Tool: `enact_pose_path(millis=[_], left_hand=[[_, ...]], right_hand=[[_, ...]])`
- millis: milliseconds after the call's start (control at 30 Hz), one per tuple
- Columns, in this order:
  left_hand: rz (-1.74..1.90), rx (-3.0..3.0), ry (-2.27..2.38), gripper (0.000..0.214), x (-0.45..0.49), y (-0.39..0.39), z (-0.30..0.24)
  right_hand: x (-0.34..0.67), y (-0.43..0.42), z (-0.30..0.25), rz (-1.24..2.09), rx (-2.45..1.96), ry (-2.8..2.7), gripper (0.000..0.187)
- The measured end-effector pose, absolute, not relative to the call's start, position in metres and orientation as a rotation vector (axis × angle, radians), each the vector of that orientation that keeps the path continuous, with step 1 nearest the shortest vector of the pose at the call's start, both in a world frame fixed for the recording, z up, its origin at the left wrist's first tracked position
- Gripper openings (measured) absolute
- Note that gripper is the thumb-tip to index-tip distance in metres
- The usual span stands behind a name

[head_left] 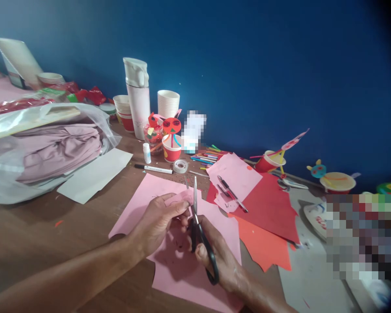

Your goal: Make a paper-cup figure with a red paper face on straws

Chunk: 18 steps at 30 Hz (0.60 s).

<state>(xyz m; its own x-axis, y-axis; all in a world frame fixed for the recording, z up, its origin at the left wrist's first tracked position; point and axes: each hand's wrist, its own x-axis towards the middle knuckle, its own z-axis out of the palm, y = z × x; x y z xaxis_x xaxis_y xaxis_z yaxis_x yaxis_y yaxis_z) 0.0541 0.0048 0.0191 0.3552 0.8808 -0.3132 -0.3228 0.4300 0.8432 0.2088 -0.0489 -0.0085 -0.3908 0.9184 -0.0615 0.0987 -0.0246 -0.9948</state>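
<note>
Right hand [220,252] is gripping black-handled scissors [196,206], thumb and fingers in the loops, blades pointing away from the body. Left hand [158,217] is pinching a small pink paper piece [179,198] between thumb and fingers, its right edge lying at the blades. From my end, I am not able to tell whether the blades are biting into it.

Below both hands, a large pink sheet [176,287] is lying on the brown table [84,239]. To its right I am seeing a red sheet [270,208] overlapping an orange sheet [263,250]; a cut pink sheet [244,174] is resting on the red, bearing a black pen [232,193].

Beyond the work, a tape roll [180,166], a marker [154,168] and an upright glue stick [146,153] are sitting near a decorated cup [172,154]. Farther back, a white jug [138,113] is standing before the blue wall [247,65]. Left, a plastic bag [3,184] is holding mauve cloth [61,143].
</note>
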Motion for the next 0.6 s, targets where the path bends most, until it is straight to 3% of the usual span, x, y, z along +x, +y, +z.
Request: enact_pose_path(millis=[600], left_hand=[[0.806,0.583,0.799,0.028,0.058,0.0008,0.0163]], right_hand=[[0.2065,-0.0478,-0.0039,1.515,-1.055,-1.541,0.043]])
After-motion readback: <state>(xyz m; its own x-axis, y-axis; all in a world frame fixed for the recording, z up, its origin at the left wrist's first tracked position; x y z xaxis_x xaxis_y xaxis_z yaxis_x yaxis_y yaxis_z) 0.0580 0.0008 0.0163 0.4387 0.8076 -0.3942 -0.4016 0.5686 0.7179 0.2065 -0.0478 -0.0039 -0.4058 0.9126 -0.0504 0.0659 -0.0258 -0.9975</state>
